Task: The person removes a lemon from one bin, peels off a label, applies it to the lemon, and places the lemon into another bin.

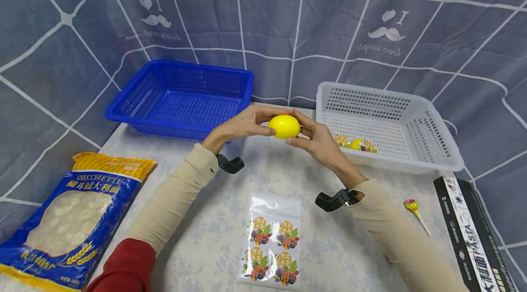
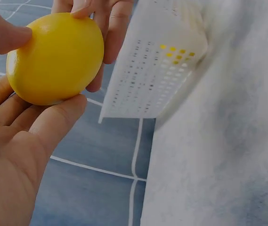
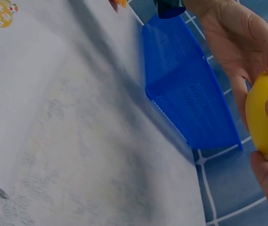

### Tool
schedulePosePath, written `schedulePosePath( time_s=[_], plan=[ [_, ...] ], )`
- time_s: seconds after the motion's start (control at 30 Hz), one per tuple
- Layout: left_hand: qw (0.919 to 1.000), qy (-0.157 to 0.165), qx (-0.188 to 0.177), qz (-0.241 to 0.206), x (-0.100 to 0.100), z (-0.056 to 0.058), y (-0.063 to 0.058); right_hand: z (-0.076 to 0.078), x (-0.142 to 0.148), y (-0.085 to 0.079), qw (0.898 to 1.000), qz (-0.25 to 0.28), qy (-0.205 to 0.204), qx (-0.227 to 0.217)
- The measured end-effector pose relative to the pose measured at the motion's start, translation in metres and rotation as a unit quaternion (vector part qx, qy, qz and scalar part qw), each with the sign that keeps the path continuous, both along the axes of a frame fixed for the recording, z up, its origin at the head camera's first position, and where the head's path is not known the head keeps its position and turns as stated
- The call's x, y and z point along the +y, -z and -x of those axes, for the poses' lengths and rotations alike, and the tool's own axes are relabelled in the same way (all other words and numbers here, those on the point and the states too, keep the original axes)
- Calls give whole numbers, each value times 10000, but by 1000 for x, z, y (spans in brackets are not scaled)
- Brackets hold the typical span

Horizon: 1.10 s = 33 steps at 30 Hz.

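Note:
Both hands hold a smooth yellow lemon in the air between the two baskets. My left hand pinches it from the left with thumb and fingers. From the right, my right hand grips it the same way. In the left wrist view the lemon shows a plain yellow side with no sticker. The right wrist view cuts it off at the edge. Below the hands, a sheet of colourful fruit stickers lies on the table.
A blue basket stands at the back left. In the white basket at the back right lies a yellow fruit with fruit stickers. A pasta bag is at left; a lollipop and a black pasta box are at right.

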<state>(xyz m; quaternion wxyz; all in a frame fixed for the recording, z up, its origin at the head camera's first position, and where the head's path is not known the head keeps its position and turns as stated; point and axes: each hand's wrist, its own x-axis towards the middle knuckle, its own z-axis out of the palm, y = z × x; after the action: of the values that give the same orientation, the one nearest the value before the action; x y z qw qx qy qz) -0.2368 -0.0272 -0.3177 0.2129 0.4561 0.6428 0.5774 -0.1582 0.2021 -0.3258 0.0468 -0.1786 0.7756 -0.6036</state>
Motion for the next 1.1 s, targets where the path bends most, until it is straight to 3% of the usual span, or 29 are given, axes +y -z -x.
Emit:
schedulePosePath(
  time_s=[0.1,0.2,0.37,0.53,0.83,1.1],
  plan=[
    [9998,-158,-61,118,-2,-2,3,-1,-2,5,9998,85,183,-67],
    [9976,-537,-103,419,-3,-8,5,-3,-4,11,9988,42,483,-102],
    [9894,-966,172,1069,-1,-18,12,-5,-8,24,9959,-364,816,-136],
    [9819,-964,435,1571,0,-23,26,-7,-11,41,9929,-754,899,-206],
    [9813,-826,200,1729,1,-23,52,-9,-15,65,9918,-895,853,-312],
    [9783,-839,81,1892,2,-24,62,-13,-15,72,9896,-1090,768,-547]
  ],
)
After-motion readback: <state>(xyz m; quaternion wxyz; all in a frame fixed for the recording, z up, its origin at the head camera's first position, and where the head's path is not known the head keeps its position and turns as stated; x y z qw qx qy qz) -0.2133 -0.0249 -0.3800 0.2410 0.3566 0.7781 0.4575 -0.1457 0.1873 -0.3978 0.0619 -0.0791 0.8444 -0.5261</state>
